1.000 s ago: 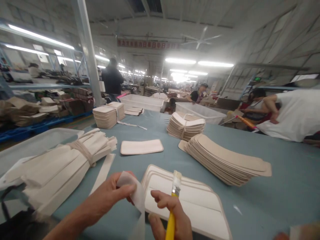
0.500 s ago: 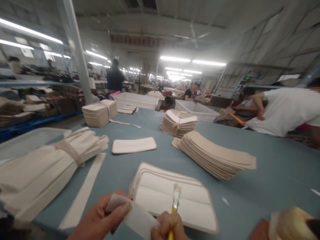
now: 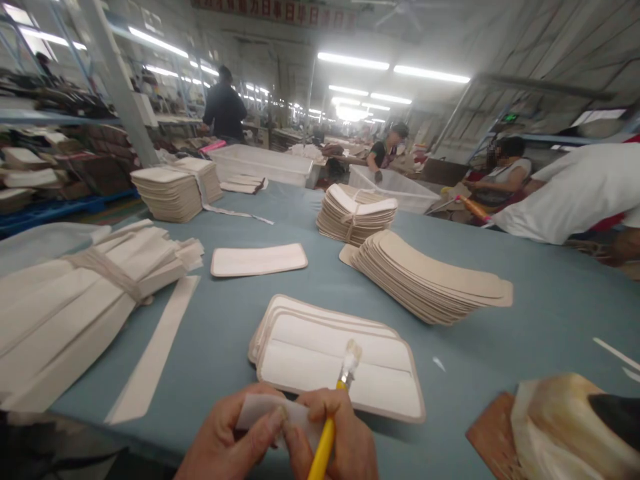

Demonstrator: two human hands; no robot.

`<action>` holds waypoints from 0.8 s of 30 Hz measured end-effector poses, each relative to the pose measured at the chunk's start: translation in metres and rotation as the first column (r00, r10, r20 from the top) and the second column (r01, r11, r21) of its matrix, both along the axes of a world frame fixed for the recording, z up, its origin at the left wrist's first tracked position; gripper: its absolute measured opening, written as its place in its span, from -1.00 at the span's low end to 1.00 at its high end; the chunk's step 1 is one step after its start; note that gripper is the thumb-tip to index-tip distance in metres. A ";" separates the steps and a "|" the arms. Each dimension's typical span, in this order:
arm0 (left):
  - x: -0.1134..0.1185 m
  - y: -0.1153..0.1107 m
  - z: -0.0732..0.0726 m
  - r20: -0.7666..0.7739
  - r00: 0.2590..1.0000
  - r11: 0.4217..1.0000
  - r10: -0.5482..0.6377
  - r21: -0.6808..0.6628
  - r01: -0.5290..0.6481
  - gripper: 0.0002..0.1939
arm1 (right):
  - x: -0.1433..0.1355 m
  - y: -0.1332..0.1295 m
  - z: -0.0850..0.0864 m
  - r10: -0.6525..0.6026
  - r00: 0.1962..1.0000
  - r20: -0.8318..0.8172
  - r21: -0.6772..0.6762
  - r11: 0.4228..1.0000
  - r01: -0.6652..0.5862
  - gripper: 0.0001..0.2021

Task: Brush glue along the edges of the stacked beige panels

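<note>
The white strip (image 3: pixel 263 408) sits at the near edge of the blue-grey table (image 3: pixel 550 313), pinched between the thumb and fingers of the left hand (image 3: pixel 235 437) and met at its right end by the fingertips of the right hand (image 3: pixel 333 437). The right hand is also closed round the yellow handle of a brush (image 3: pixel 336 407), whose pale bristles tilt up and away over the near edge of a small stack of white padded panels (image 3: pixel 340 357) lying flat just beyond the hands. To the left a long loose strip (image 3: pixel 153 350) lies on the table, running toward the near edge, beside a tied bundle of strips (image 3: pixel 85 293) that takes up the left side. A single panel (image 3: pixel 259 259) lies alone farther out, with bare table between it and the near stack. To the right of that, a fanned pile of beige pieces (image 3: pixel 430 277) slopes toward the middle, and behind it stands a second, tied stack (image 3: pixel 356 215). Open table surface stretches right of the near stack as far as a brown board (image 3: pixel 493 437) at the near right corner, which bears a glue-crusted pot (image 3: pixel 560 420). Across the far right edge a person in a white shirt (image 3: pixel 575 193) leans over.
</note>
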State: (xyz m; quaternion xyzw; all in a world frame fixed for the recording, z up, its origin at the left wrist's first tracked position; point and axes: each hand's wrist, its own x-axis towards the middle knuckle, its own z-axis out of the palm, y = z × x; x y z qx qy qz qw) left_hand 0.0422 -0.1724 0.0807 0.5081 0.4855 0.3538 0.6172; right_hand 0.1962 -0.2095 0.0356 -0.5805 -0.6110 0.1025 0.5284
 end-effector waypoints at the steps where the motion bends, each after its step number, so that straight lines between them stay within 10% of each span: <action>1: 0.000 0.000 -0.002 -0.006 1.000 1.000 0.005 0.009 -0.005 -0.46 | 0.001 0.001 0.002 0.007 1.000 0.013 0.005 1.000 -0.007 -0.80; 10: 0.000 0.004 -0.013 0.016 0.997 0.997 -0.078 0.017 0.077 -0.47 | -0.010 0.005 0.017 -0.062 0.998 -0.029 -0.176 0.983 0.056 -0.74; 24: 0.006 0.018 -0.014 -0.053 0.994 0.987 0.096 0.132 -0.088 -0.50 | -0.008 0.034 0.033 0.137 0.975 -0.173 -0.260 0.949 -0.179 -0.82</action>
